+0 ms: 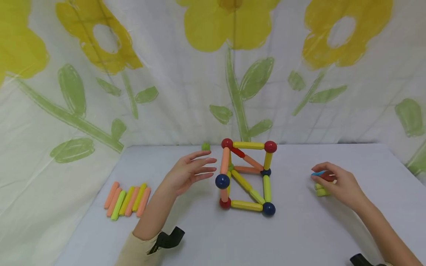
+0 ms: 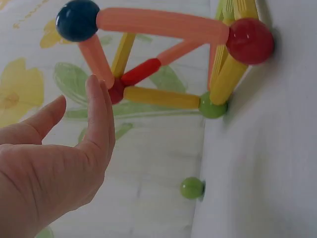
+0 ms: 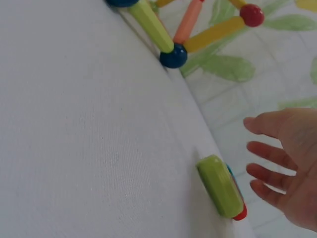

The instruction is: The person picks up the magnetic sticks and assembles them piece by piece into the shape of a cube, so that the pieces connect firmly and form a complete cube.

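A frame of magnetic rods and balls (image 1: 247, 205) stands on the table, box-like, with yellow, peach, red and green rods joined by red, blue and green balls. Left of it hovers my left hand (image 1: 186, 173), fingers extended toward a peach rod (image 2: 158, 22); whether a fingertip touches cannot be told. On the right side, my right hand (image 1: 344, 186) is over a small group of loose rods. Among these are a light green rod (image 3: 220, 186), a blue rod (image 1: 317, 173) and a red rod (image 3: 240, 213). The right wrist view shows its bent fingers apart from them.
Left of my left forearm lies a row of several peach, yellow and green rods (image 1: 127, 201). A loose green ball (image 1: 205, 146) sits at the table's back edge. Behind the white table (image 1: 213, 240) hangs a cloth (image 1: 173, 111) painted with yellow flowers.
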Demonstrator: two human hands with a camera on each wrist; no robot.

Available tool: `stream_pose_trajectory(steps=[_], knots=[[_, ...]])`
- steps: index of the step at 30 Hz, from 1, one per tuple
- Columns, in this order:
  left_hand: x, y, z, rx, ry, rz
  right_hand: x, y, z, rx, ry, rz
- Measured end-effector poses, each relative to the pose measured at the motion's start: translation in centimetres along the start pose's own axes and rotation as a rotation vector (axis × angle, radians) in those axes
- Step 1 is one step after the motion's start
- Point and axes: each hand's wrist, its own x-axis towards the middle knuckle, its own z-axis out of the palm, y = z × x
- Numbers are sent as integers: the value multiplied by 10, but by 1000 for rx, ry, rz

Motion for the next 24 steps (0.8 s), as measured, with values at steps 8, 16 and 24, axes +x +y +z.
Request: stream_pose_trajectory(steps=[8, 16, 24], knots=[[-39, 1, -54, 28, 115, 40, 4, 19, -1, -71, -16, 46], [-79, -15, -113, 56, 235, 4, 14, 28, -5, -57, -169, 140], [-105, -32, -149, 142, 318, -66, 19, 36, -5, -56, -198, 161]])
